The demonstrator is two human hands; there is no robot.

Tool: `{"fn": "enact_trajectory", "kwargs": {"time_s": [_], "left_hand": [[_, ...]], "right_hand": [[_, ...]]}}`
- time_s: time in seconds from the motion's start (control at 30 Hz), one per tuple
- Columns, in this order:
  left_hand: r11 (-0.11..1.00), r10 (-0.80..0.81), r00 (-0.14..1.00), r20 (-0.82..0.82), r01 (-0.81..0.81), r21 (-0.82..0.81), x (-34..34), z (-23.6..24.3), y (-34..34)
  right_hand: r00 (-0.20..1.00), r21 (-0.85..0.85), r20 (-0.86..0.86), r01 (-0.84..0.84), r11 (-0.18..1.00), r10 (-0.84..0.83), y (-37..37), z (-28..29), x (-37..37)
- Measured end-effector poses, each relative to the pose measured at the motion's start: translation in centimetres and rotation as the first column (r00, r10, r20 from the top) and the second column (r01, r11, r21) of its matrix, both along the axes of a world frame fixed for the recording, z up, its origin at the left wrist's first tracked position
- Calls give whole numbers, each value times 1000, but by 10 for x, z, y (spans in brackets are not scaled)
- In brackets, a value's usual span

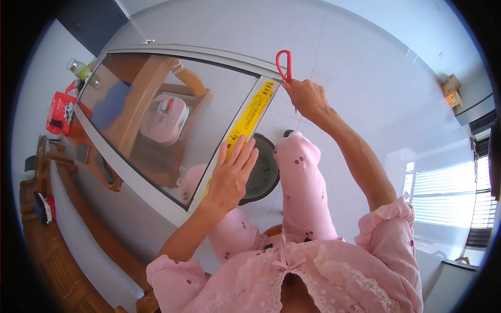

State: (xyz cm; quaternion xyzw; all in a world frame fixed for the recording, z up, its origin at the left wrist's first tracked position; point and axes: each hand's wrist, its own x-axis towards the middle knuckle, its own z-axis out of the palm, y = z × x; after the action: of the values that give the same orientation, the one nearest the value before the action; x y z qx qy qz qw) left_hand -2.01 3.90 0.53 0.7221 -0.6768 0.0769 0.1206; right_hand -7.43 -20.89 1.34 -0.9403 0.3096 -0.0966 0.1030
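free: white floor (365, 78) right of framed glass panel (172, 109) | blocked: dark round stool (263, 167) under panel edge

My left hand (231, 175) presses flat on a long yellow printed sticker strip (249, 117) that runs along the grey metal frame of a large glass pane (156, 109), which lies tilted before me. My right hand (308, 99) grips a pair of red-handled scissors (284, 65), handle loops up, just beside the strip's far end.

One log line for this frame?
left hand: flat on yellow label of glass panel frame | right hand: holds red-handled scissors at frame's top corner
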Motion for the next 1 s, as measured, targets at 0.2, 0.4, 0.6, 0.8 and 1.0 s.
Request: {"fn": "enact_trajectory", "kwargs": {"time_s": [0.2, 0.4, 0.6, 0.8, 1.0], "left_hand": [[996, -19, 999, 36, 16, 87, 4, -5, 2], [991, -44, 988, 147, 25, 134, 5, -1, -3], [990, -14, 986, 168, -9, 139, 4, -6, 0], [984, -19, 982, 190, -15, 177, 2, -5, -1], [988, -34, 981, 191, 4, 154, 4, -6, 1]], "right_hand": [[982, -135, -84, -180, 974, 169, 22, -7, 0], [993, -103, -97, -78, 992, 68, -2, -3, 6], [971, -61, -168, -183, 981, 171, 25, -11, 1], [981, -159, -111, -177, 971, 161, 18, -12, -4], [993, -60, -120, -19, 998, 12, -4, -6, 1]]}}
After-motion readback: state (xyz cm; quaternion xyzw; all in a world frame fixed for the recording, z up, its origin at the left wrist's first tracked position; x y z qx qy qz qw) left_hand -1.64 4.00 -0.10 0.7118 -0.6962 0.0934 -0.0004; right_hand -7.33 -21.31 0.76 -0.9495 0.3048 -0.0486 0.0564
